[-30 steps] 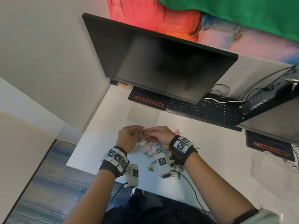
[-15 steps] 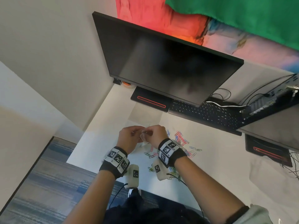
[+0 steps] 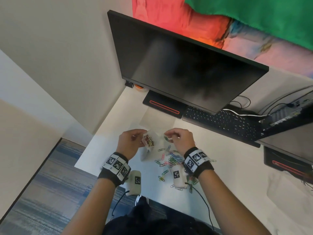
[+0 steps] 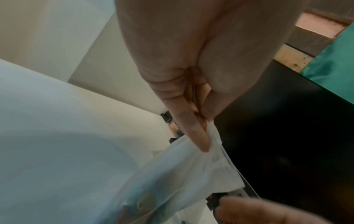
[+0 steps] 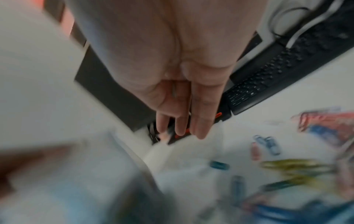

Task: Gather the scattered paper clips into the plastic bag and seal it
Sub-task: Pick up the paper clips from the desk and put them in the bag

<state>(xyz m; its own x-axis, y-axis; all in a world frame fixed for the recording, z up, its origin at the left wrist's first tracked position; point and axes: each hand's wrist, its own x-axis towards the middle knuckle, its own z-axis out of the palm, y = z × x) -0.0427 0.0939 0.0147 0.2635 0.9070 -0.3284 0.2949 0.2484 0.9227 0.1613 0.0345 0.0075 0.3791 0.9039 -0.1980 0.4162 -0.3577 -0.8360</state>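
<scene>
A small clear plastic bag (image 3: 150, 141) with several paper clips in it hangs above the white desk (image 3: 225, 168). My left hand (image 3: 143, 134) pinches its left top corner; the left wrist view shows thumb and finger of that hand (image 4: 205, 134) closed on the rim of the bag (image 4: 182, 174). My right hand (image 3: 167, 135) has its curled fingertips at the bag's right edge, with a green clip beside them. Several coloured paper clips (image 3: 171, 160) lie scattered on the desk below the right wrist. The right wrist view is blurred: the right hand (image 5: 182, 131) is above loose clips (image 5: 295, 166).
A dark monitor (image 3: 177, 65) stands behind on its base (image 3: 162, 106), with a black keyboard (image 3: 228, 122) to the right. A flat clear plastic sheet (image 3: 155, 119) lies before the base. Cables and a black box (image 3: 288, 114) crowd the far right. The desk's front edge runs just under my wrists.
My hands were pressed together over the bag's mouth. The right hand has since moved right, so the hands are apart with the bag spread between them.
</scene>
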